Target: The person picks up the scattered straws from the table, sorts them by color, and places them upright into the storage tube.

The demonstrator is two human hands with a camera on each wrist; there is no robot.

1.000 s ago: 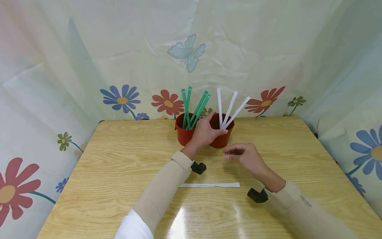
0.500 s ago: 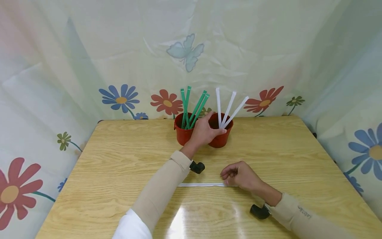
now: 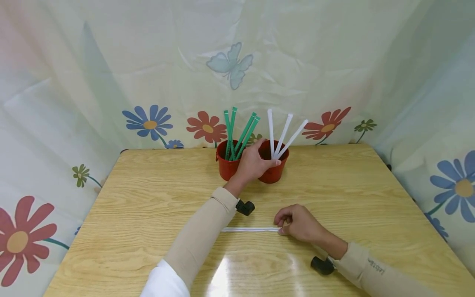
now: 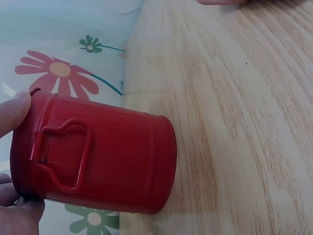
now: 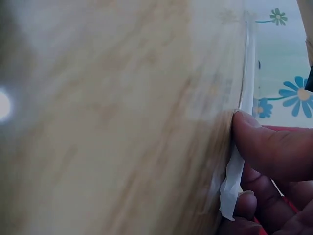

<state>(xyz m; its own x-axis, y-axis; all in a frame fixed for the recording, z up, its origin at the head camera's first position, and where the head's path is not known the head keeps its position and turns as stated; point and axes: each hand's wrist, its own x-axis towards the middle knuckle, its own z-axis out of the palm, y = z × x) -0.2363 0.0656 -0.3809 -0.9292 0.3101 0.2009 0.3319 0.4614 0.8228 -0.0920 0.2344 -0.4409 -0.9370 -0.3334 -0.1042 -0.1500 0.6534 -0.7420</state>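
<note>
My left hand (image 3: 254,163) holds the right-hand red bucket (image 3: 272,174) at its rim, thumb on the near side. The left wrist view shows that bucket (image 4: 110,152) upright on the table with its wire handle folded down, fingers at the rim. Several white paper-wrapped straws (image 3: 283,134) lean inside it. Lower on the table, a single white paper-wrapped straw (image 3: 252,229) lies crosswise, its left end hidden behind my left sleeve. Thumb and fingers of my right hand (image 3: 302,225) pinch this straw close to its right end; the crumpled wrapper tip (image 5: 231,191) sticks out past the thumb.
Touching distance from my left hand stands a second red bucket (image 3: 227,168) with several green-wrapped straws (image 3: 245,134). A wooden table (image 3: 148,198) carries everything. Behind it hangs a flowered curtain (image 3: 315,62). Each wrist wears a small black camera (image 3: 322,265).
My right hand has come down and toward me from near the bucket to the lying straw and now pinches its right end. The left hand stays on the bucket rim.
</note>
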